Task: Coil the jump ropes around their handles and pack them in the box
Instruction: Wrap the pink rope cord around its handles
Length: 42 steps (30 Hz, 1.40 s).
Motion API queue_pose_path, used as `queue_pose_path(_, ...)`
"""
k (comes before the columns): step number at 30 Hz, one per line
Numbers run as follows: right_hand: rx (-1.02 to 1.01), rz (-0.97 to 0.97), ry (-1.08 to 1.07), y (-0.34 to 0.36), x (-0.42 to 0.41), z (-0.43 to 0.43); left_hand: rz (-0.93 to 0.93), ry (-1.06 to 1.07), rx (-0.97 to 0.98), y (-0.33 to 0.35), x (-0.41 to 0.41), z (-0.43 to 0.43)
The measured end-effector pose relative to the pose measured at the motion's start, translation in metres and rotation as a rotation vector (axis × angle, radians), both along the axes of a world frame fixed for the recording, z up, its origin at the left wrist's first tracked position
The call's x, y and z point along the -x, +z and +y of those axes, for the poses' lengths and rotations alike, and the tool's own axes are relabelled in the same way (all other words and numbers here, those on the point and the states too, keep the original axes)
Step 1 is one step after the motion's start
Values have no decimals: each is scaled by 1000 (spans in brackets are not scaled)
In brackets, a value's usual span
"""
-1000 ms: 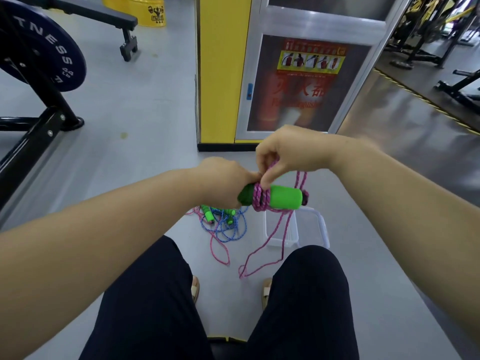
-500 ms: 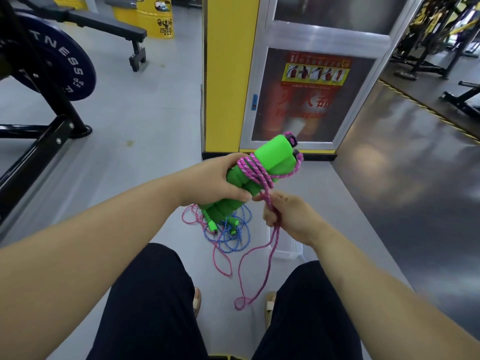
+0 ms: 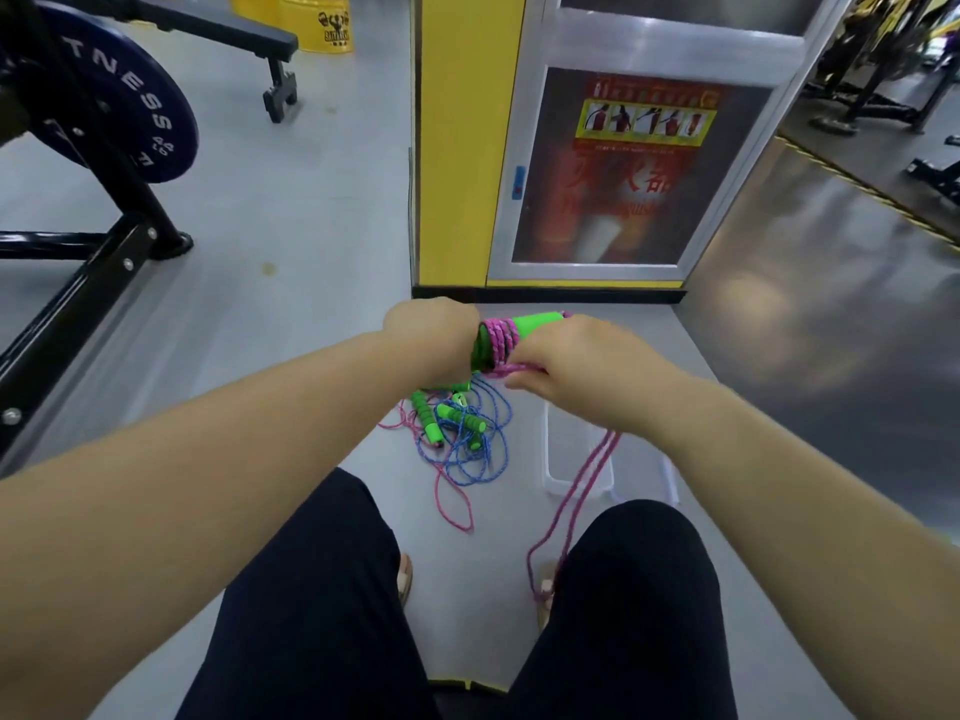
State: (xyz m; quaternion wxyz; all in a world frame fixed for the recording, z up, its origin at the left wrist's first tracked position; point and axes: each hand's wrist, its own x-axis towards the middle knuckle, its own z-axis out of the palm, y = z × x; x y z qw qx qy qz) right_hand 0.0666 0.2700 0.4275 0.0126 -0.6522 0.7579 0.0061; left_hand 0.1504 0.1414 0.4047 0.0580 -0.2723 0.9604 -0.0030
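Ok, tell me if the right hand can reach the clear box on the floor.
Probably yes: the right hand, pinching the pink rope, is just above the clear box; only that rope hangs between.

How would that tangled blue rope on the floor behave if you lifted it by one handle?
Probably floppy: the blue rope lies in loose, irregular loops. It would likely drag the loose pink rope along, since their loops overlap. The foam-looking green handles seem light and easy to grip.
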Motion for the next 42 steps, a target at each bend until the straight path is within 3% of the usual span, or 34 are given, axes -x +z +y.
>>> queue_pose_path(3,88,-52,53,25,11,-4,-32,-122,125,-3,5,12)
queue_pose_path(6,111,-286,81,40,26,-3,-71,-234,135,8,6,26)
queue_pose_path(9,73,-533,-34,39,42,-2,-115,-307,65,22,2,35)
queue_pose_path(14,22,-879,-242,7,59,5,36,-466,0,32,-4,43)
queue_pose_path(16,-60,-922,-404,-17,66,7,112,-450,-106,34,-5,44)
queue_pose_path(18,-318,-1047,-463,-48,68,21,150,-422,-267,33,-8,42)
queue_pose_path(20,-368,-987,-618,-67,58,31,174,-401,-415,32,-12,39)
queue_pose_path(21,-252,-989,-705,-72,57,30,194,-381,-483,31,-13,36)
queue_pose_path(23,76,-990,-607,-79,56,30,239,-327,-576,31,-13,30)
queue_pose_path(24,143,-927,-484,-72,52,33,258,-296,-612,31,-13,27)
queue_pose_path(25,247,-1073,-329,-70,54,38,277,-264,-648,31,-12,24)
queue_pose_path(26,294,-1473,-453,-69,47,31,290,-238,-690,30,-12,22)
queue_pose_path(28,297,-1700,-213,-56,26,33,301,-209,-796,31,-10,21)
queue_pose_path(31,335,-1620,-133,-59,26,34,344,-171,-977,34,-7,21)
queue_pose_path(38,501,-1462,-290,-52,20,34,418,-30,-1385,39,-12,19)
queue_pose_path(42,473,-1457,-313,-47,13,33,442,40,-1168,32,-6,16)
